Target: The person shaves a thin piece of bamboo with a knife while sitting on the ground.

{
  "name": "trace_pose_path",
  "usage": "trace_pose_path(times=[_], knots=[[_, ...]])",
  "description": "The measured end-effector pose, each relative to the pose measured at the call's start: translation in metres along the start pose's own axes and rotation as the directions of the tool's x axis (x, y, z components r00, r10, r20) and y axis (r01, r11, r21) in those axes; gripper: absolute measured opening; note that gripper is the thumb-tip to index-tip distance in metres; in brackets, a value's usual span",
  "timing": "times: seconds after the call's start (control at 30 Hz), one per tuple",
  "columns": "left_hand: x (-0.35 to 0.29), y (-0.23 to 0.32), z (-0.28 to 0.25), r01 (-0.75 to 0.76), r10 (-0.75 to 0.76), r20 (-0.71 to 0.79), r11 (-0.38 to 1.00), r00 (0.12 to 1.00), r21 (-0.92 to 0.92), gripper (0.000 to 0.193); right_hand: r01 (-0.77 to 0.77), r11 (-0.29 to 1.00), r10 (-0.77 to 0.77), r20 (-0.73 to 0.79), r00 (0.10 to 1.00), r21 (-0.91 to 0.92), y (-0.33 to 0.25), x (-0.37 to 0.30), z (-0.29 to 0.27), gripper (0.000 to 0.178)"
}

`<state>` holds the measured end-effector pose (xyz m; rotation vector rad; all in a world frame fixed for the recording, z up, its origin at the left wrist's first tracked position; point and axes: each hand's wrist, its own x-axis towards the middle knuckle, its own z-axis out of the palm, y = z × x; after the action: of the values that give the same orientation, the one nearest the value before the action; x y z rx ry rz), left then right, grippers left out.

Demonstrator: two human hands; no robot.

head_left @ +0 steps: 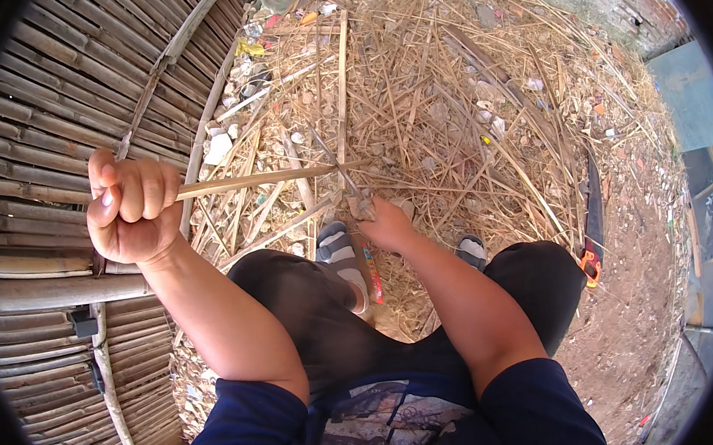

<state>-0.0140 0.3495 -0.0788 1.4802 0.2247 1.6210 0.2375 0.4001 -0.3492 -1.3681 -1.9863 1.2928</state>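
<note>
Raised at the left, my left hand point(135, 214) is closed around one end of a long bamboo strip point(252, 183). The strip runs rightward across the front of me, over the littered ground. Low in the middle, my right hand point(388, 225) grips the handle of a knife point(348, 177). Its narrow dark blade points up and to the left, crossing the strip near the far end. Blade and strip look to be touching at that crossing. Part of the knife's handle is hidden by my fingers.
A bamboo-pole wall point(57, 135) stands close on the left. Dry bamboo slivers and stones cover the ground, with a longer upright strip point(342, 81) farther off. A handsaw point(595, 210) with an orange-and-black handle lies right of my knee. A red wrapper point(373, 275) lies between my feet.
</note>
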Motion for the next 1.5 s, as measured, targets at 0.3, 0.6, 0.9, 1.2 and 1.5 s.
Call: trace_pose_path(times=[0.3, 0.6, 0.9, 1.2, 1.5], knots=[[0.001, -0.004, 0.003, -0.034, 0.037, -0.095, 0.999, 0.995, 0.033, 0.028, 0.154, 0.985, -0.163, 0.11, 0.981, 0.084, -0.074, -0.009, -0.018, 0.041], [-0.003, 0.0, -0.002, -0.086, 0.13, -0.388, 0.988, 0.913, 0.128, 0.022, -0.023, 0.999, 0.023, 0.0, 1.0, 0.024, -0.018, -0.008, 0.001, 0.038], [0.011, -0.011, 0.016, -0.08, 0.254, -0.666, 0.957, 0.701, 0.279, 0.018, 0.118, 0.988, -0.116, -0.023, 0.993, 0.097, -0.029, -0.01, 0.021, 0.041], [0.017, -0.014, 0.024, -0.05, 0.347, -0.748, 0.92, 0.566, 0.389, 0.02, 0.126, 0.987, -0.135, 0.081, 0.988, 0.102, -0.069, -0.015, 0.0, 0.04], [0.028, -0.02, 0.035, 0.031, 0.459, -0.799, 0.86, 0.388, 0.51, 0.023, -0.116, 0.993, 0.116, -0.022, 0.993, -0.018, -0.005, -0.011, 0.023, 0.037]])
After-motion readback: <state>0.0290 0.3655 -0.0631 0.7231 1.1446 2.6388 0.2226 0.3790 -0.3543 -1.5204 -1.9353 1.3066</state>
